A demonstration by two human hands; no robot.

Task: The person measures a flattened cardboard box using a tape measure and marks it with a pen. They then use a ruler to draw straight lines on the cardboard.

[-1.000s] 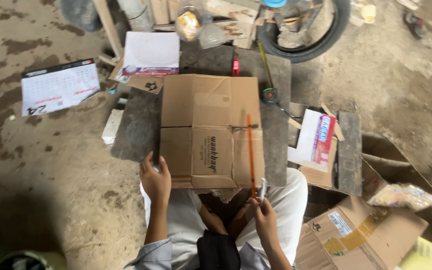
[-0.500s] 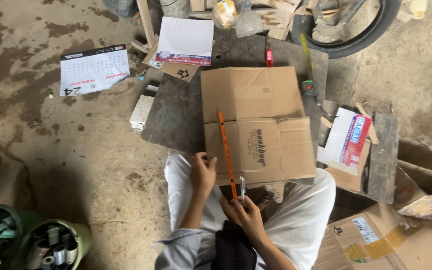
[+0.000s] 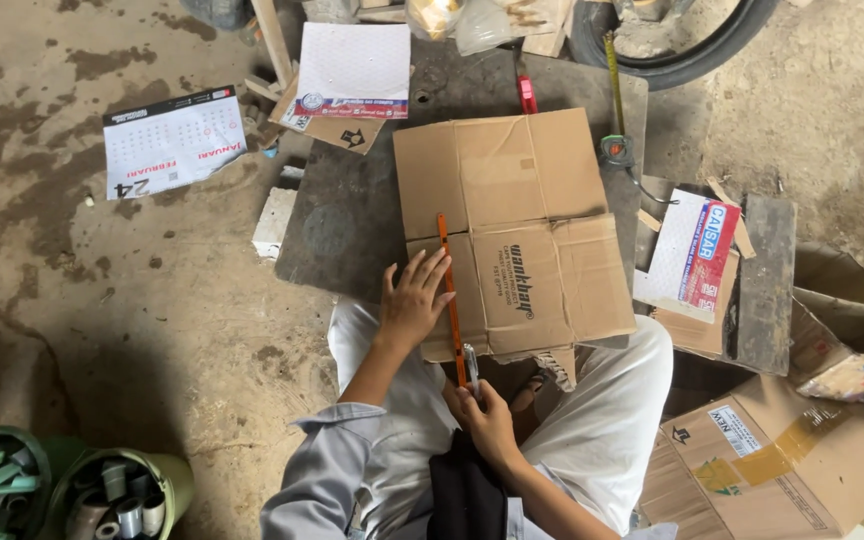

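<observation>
Ruler (image 3: 449, 295), orange, runs top-to-bottom at frame centre on cardboard (image 3: 522, 230), left hand (image 3: 412, 298) flat pressing it, right hand (image 3: 482, 412) gripping cutter (image 3: 471, 365) at its lower end.

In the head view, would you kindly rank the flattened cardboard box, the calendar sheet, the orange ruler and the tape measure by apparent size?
1. Flattened cardboard box, clearly the largest.
2. Calendar sheet.
3. Orange ruler: about as long as the calendar is wide, but far thinner. The left hand presses on it.
4. Tape measure, counting its case; its extended blade is long but very narrow.

Thin orange ruler (image 3: 449, 295) lies lengthwise on flattened brown cardboard (image 3: 522, 230)
</observation>
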